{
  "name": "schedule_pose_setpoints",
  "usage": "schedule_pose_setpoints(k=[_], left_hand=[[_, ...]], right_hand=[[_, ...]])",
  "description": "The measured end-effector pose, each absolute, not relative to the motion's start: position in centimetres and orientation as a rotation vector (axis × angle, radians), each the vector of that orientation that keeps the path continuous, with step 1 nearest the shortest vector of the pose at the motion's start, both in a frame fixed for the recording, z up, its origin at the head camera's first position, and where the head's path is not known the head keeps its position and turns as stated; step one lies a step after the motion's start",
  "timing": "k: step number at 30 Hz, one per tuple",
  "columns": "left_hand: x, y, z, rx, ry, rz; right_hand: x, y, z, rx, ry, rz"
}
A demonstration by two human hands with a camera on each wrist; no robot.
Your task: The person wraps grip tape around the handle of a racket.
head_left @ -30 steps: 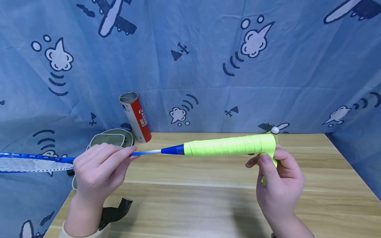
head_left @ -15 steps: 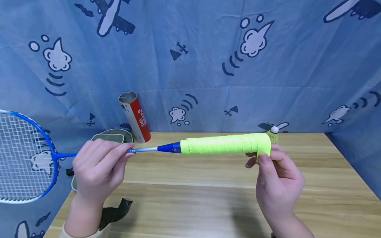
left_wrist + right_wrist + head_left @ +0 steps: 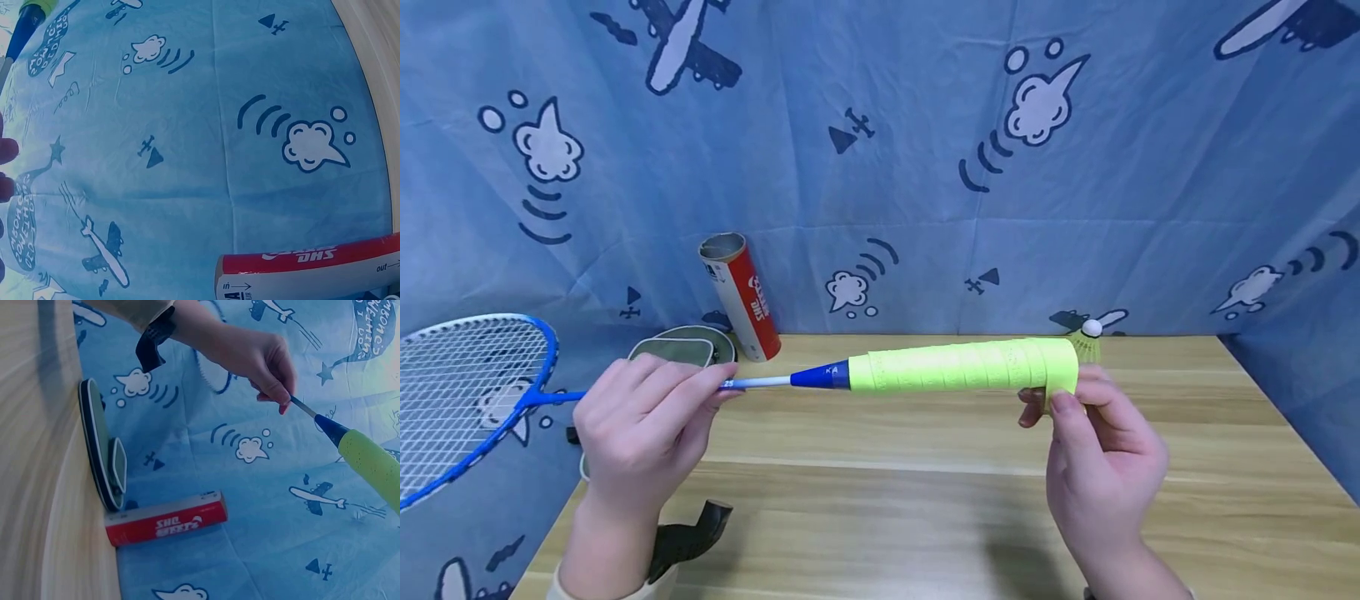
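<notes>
A blue and white badminton racket (image 3: 820, 376) is held level above the table, its strung head at the far left. My left hand (image 3: 643, 417) pinches the thin shaft between thumb and fingers. Yellow-green overgrip tape (image 3: 955, 367) is wound in overlapping turns along the handle. At the handle's butt end, my right hand (image 3: 1101, 462) pinches the loose end of the tape between thumb and fingers. In the right wrist view the left hand (image 3: 259, 359) grips the shaft, and the wrapped handle (image 3: 372, 465) runs off the right edge.
A red and white shuttlecock tube (image 3: 743, 296) stands at the back left beside a green case (image 3: 681, 343). A yellow shuttlecock (image 3: 1090, 337) sits at the table's back edge. Behind the wooden table (image 3: 880, 517) hangs a blue printed curtain (image 3: 880, 167). A black strap (image 3: 692, 537) hangs at the left wrist.
The racket has turned about its long axis, so its head went from edge-on to showing its strings. The handle shifted slightly left, and the loose tape drew closer round the butt end.
</notes>
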State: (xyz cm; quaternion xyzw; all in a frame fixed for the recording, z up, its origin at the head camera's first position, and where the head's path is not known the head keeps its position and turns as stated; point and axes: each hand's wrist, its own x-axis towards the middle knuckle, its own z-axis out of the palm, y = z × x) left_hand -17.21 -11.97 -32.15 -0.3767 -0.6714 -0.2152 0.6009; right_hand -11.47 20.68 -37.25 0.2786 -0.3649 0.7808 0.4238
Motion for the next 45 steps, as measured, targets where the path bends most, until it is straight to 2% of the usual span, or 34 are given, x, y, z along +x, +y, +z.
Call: schedule_pose_setpoints(k=[6, 18, 27, 45], left_hand=[[-17.2, -11.8, -32.1, -0.835, -1.567, -0.482], [-17.2, -12.8, -32.2, -0.966, -1.648, -0.488], [-17.3, -12.1, -32.0, -0.874, -1.584, -0.488], [-17.1, -13.7, -32.4, -1.047, -1.772, -0.525]], right_hand=[[-11.5, 20.6, -37.2, 0.705, -0.918, 1.943], [-11.4, 20.9, -37.5, 0.671, -0.928, 1.963], [-11.4, 20.8, -37.4, 0.666, -1.040, 1.924], [-11.5, 20.9, -38.0, 0.666, -1.095, 1.886]])
